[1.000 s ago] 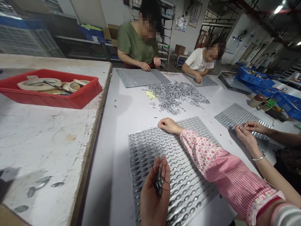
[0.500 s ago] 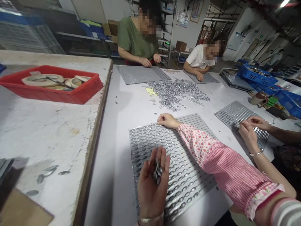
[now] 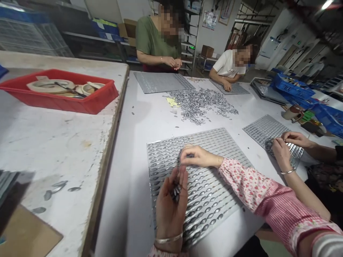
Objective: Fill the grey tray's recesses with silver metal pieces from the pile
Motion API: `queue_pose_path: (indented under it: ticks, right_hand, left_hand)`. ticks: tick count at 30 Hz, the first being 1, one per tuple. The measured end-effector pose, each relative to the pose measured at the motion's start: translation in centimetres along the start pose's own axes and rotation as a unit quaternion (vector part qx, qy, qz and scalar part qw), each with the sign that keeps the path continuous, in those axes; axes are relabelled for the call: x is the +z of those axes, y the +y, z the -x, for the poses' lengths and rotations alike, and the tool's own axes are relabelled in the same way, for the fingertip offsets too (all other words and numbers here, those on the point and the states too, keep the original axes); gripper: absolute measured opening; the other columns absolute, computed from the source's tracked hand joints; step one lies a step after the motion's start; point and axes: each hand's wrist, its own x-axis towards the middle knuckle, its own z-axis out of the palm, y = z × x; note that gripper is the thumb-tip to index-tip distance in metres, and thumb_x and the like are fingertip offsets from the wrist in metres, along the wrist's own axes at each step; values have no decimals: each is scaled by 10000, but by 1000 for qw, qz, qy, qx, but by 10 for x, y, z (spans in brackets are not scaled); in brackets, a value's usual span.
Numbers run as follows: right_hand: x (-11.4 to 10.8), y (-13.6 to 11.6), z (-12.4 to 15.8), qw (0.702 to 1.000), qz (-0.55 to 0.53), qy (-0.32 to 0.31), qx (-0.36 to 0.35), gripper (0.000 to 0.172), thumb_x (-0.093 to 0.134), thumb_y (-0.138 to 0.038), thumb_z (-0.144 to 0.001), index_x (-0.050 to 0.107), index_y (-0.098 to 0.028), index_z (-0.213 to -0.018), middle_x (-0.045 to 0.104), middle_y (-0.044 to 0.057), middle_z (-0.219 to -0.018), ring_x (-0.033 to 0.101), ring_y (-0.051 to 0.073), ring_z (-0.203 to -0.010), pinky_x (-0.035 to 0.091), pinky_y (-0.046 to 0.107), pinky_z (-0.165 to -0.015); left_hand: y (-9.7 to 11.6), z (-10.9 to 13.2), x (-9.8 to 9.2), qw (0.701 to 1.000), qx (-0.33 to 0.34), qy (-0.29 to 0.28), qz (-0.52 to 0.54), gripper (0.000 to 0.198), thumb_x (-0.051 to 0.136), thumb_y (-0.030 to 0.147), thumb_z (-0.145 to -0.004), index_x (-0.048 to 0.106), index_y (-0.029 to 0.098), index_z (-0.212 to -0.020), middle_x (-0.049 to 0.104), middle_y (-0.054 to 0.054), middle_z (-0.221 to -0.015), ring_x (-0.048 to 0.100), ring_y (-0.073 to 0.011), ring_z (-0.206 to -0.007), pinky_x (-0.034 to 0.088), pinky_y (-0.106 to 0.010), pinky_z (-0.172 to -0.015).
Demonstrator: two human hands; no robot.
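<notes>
My left hand (image 3: 170,212) is cupped palm up over the lower left of a silvery board (image 3: 224,142). Several small grey leaf-shaped pieces (image 3: 176,192) lie in its palm. Just beyond those fingertips is my right hand (image 3: 198,156), thumb and forefinger bent into a pinch above the board. Whatever the pinch holds is too small and blurred to make out. Rows of pointed oval shapes cover the board, fuller and darker along its left and lower parts. Farther back on the white table spreads a heap of similar grey pieces (image 3: 198,101).
A red tray (image 3: 91,103) with tape rolls sits on the raised table (image 3: 66,142) at left. Two people work across the table. At right, another person's hands (image 3: 284,150) are over a similar board (image 3: 264,126). Blue crates (image 3: 325,116) and a mug (image 3: 292,112) stand beyond.
My right hand has come back from the board's far edge toward my left fingertips. My left hand has tipped and narrowed its cup. The green-shirted person's hands have come together.
</notes>
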Motion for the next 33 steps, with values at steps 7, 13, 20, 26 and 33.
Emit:
queue_pose_path:
  ticks: [7,13,20,26,33]
  right_hand:
    - [-37,79,-25,944,121,181,247,176,616,-258,-843,681,-134,-736,628,4,-702,513,116,-685,374,227,-677]
    - [-31,92,-43,931,163,180,272,145,673,-310,-783,705,-188,-712,647,16,-768,503,171,-851,347,269,-786]
    - [-24,93,-46,914,193,197,299,125,680,-313,-752,680,-189,-739,624,22,-812,492,181,-862,343,287,-804]
    - [-24,92,-45,913,179,198,309,225,672,-419,-776,695,-195,-794,629,23,-852,501,180,-887,343,283,-790]
    - [-21,95,-50,913,165,199,315,155,727,-360,-751,707,-207,-765,630,32,-843,499,187,-909,342,313,-812]
  left_hand:
    - [2,3,1,1000,-10,18,-13,433,335,58,-956,538,130,-1331,727,-148,-1052,691,-186,-979,581,-253,-810]
    - [0,2,2,998,-32,45,-32,457,318,38,-957,517,156,-1351,748,-120,-1015,722,-145,-830,596,-206,-720]
    - [1,5,5,996,-54,69,-32,427,334,43,-959,538,143,-1320,751,-120,-931,720,-127,-738,598,-186,-656]
    - [1,3,1,996,-49,61,-39,410,335,25,-949,598,140,-1242,750,-108,-912,717,-124,-726,596,-182,-642]
    - [2,1,2,996,-56,60,-29,411,342,41,-955,575,145,-1277,749,-95,-878,719,-124,-731,590,-175,-659]
